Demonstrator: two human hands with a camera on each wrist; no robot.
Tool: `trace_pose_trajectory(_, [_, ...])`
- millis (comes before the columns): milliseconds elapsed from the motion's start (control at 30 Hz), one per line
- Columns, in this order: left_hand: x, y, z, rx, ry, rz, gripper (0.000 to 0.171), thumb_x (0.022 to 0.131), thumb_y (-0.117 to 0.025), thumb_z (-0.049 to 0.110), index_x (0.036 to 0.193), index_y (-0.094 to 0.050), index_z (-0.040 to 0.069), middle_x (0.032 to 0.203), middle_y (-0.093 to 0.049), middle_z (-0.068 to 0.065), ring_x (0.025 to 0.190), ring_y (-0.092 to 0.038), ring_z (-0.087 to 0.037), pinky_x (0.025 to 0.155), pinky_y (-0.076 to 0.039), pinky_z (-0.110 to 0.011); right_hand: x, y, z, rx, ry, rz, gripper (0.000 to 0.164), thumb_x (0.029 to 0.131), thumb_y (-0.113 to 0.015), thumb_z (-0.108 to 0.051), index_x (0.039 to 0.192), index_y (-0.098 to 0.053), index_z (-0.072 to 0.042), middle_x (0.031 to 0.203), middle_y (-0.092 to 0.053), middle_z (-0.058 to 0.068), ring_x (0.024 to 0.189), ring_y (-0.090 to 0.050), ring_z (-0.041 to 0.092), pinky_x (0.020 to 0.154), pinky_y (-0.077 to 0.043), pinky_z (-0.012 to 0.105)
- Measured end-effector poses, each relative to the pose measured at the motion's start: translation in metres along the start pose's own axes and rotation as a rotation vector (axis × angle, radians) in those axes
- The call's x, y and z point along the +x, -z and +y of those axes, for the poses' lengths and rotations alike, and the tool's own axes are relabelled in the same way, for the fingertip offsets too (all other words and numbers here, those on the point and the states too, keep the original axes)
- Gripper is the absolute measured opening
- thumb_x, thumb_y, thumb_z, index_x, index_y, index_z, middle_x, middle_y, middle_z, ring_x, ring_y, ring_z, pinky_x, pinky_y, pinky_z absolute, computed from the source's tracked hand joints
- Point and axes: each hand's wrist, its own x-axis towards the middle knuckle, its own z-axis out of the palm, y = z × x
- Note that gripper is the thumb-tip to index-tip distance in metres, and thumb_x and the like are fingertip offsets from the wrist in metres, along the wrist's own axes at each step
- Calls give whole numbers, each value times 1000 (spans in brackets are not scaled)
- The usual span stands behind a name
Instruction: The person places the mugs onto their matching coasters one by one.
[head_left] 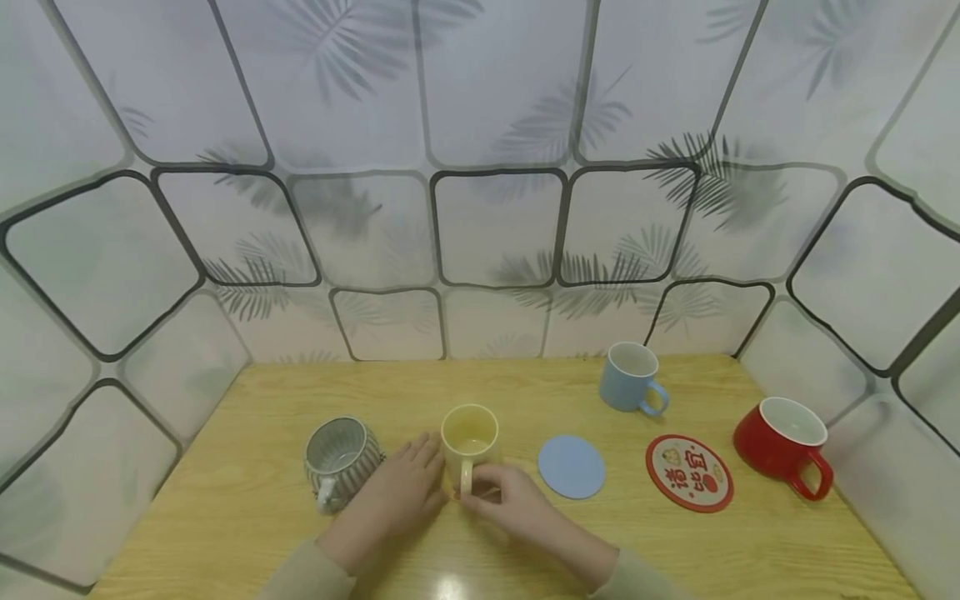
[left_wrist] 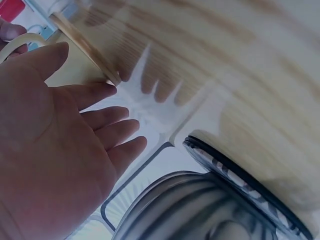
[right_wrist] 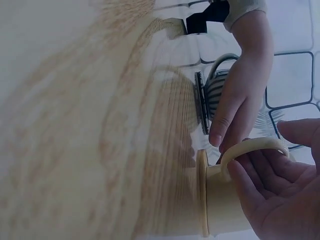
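Note:
A yellow mug [head_left: 470,442] stands upright on a thin coaster [right_wrist: 202,195], its handle facing me. My right hand [head_left: 517,504] is at that handle [right_wrist: 255,145], with fingers curled around it; in the right wrist view several fingers show behind the handle's arch. Close against the mug's left side lies my left hand [head_left: 405,483], its fingers fairly straight and pointing forward. The left wrist view shows the left palm [left_wrist: 55,145] with nothing in it. Just left of that hand a grey striped mug [head_left: 352,467] rests on a dark-edged coaster [left_wrist: 245,182].
Right of the yellow mug lies a round blue coaster [head_left: 572,467], with a blue mug [head_left: 624,385] farther back. A red-rimmed coaster [head_left: 690,472] and a red mug [head_left: 772,446] are at the right. Patterned curtain [head_left: 495,225] encloses the wooden table [head_left: 247,467] at back and sides.

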Motion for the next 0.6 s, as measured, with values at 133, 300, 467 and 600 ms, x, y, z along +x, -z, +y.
trace_pose_trajectory(133, [1,3,-1,5,-19,12,62,94,-48,47,140,-43,6,149,-35,-16,137,-34,-33,113,-29,-49,-3,2,-1,-25,12,2,21,87,-67,-23,105,-68,-12,100,-70,-1,92,-64,9,79,-54,20])
trace_pose_trajectory(300, [0,6,-2,-22,-15,1,60,94,-49,45,138,-45,6,146,-40,-17,134,-39,-34,112,-31,-49,-7,4,-2,-61,10,15,23,86,-67,-24,107,-68,-14,100,-69,-4,91,-63,6,79,-54,21])
trace_pose_trajectory(467, [-3,10,-4,-62,-9,-4,61,93,-50,46,139,-44,6,146,-39,-17,133,-39,-35,111,-31,-52,-9,8,-3,-74,24,24,20,86,-68,-27,105,-68,-18,98,-69,-7,90,-63,6,77,-54,21])
trace_pose_trajectory(600, [-4,13,-8,-58,-13,23,63,93,-50,47,141,-42,7,147,-38,-17,135,-37,-34,112,-28,-54,-10,12,-3,-80,57,35,20,86,-68,-25,105,-67,-19,101,-68,-6,93,-63,11,80,-54,22])
